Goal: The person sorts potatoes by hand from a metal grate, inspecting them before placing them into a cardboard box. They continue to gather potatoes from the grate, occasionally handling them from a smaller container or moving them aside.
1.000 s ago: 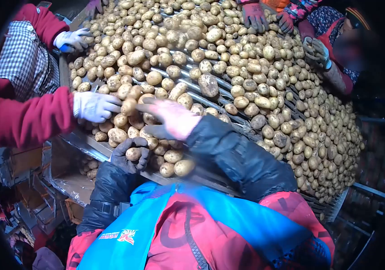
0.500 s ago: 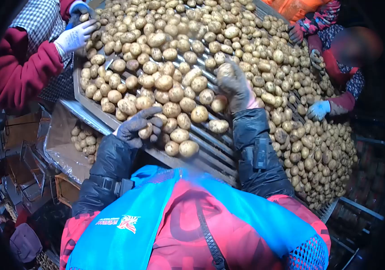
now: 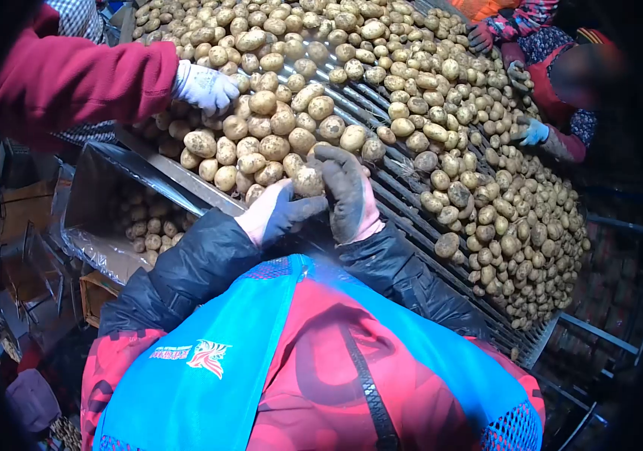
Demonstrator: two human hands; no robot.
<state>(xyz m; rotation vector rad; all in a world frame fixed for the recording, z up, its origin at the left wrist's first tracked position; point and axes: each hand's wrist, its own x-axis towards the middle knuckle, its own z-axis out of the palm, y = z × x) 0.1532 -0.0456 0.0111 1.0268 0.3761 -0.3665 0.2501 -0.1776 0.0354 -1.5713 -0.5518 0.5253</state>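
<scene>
Both my hands wear gloves with dark palms and pink backs, and they meet at the near edge of a slatted sorting table (image 3: 404, 203) heaped with dusty potatoes. My left hand (image 3: 280, 213) is open, fingers stretched to the right just below a potato (image 3: 308, 182). On that potato's right side lies my right hand (image 3: 348, 192), fingers loosely curved and resting against it rather than wrapped round it. A cluster of larger potatoes (image 3: 252, 163) sits directly beyond my hands. My right thumb is partly hidden.
A co-worker's white-gloved hand (image 3: 205, 88) reaches over the potatoes from the left. A plastic-lined box (image 3: 104, 252) with potatoes stands below the table's left edge. Other gloved hands, including a blue-and-white glove (image 3: 533, 132), work on the far right. A dense potato heap (image 3: 532, 248) covers the right side.
My right hand has come left and nearer, and bare slats show where potatoes lay. My left hand has moved right, toward it. The co-worker's white glove has reached farther in.
</scene>
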